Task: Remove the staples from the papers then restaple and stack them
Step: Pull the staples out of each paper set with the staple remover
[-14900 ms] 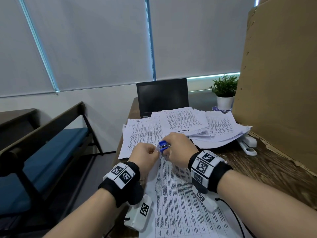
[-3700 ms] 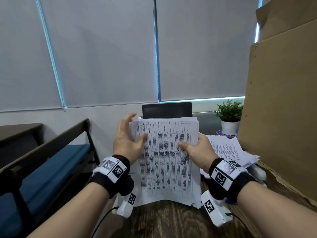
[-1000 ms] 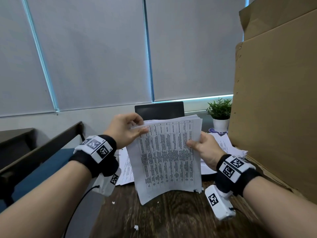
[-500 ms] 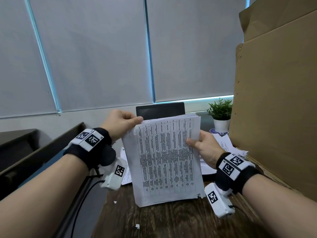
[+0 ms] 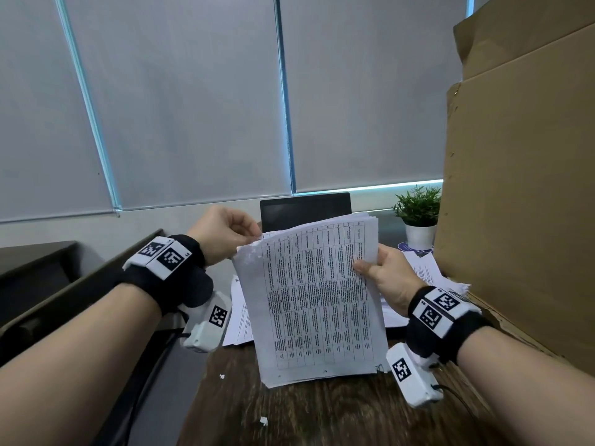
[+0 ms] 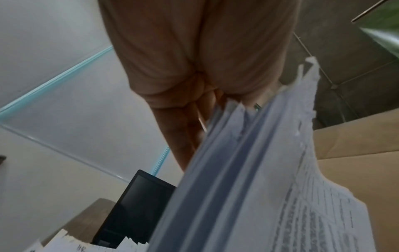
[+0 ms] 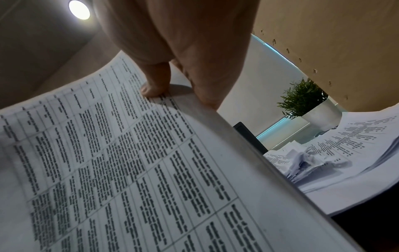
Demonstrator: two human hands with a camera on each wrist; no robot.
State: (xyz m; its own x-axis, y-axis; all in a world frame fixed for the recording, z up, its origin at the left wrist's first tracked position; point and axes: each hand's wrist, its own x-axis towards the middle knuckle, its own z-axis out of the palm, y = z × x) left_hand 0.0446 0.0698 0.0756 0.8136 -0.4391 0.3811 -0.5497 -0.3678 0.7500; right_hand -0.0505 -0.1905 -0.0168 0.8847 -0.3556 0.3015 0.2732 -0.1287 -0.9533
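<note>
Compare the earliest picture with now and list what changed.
The printed white paper bundle, then flat on the dark wooden desk, now stands on its bottom edge. The left hand pinches its top left corner; the right hand grips its right edge, the blue tool gone from view. The black laptop and small potted plant stayed put.

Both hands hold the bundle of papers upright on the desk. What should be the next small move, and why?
Probably tap the bundle of papers on the desk once more to square it. Its lower sheets look uneven and its top left corner, pinched by the left hand, is frayed. The right hand steadies the right edge.
</note>
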